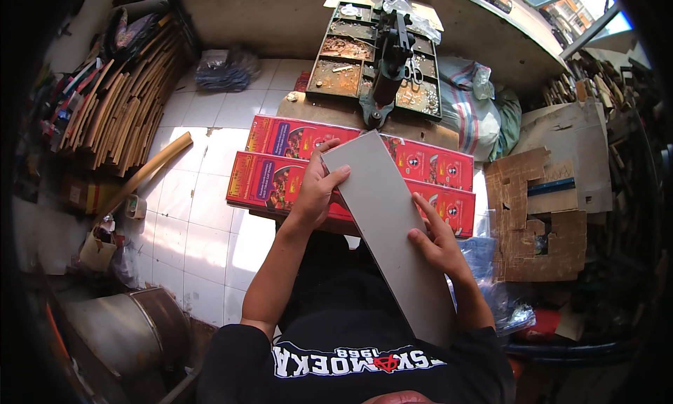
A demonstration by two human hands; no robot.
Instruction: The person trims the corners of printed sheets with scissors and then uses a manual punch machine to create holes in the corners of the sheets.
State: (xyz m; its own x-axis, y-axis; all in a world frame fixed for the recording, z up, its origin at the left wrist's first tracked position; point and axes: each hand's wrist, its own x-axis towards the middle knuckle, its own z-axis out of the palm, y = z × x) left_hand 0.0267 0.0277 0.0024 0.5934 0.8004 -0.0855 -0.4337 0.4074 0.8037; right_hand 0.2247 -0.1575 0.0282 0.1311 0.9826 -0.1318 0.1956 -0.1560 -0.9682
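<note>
Between my two hands is a long grey flat panel (389,229), tilted so its far end points up and left and its near end comes down by my shirt. My left hand (317,190) grips the panel's left edge near the far end, thumb on the grey face. On the opposite edge, my right hand (438,239) holds it about midway, fingers along the side. Beneath and beyond the panel lie red printed flat pieces in two rows, a front one (263,183) and a back one (315,138). The panel hides their middle.
Behind the red pieces stands a dark metal hand press (389,67) before a compartmented tray (336,78) of small parts. Stacked cardboard sheets (130,88) lean at the left. A metal drum (126,327) is at lower left, cut brown cardboard (519,243) at right.
</note>
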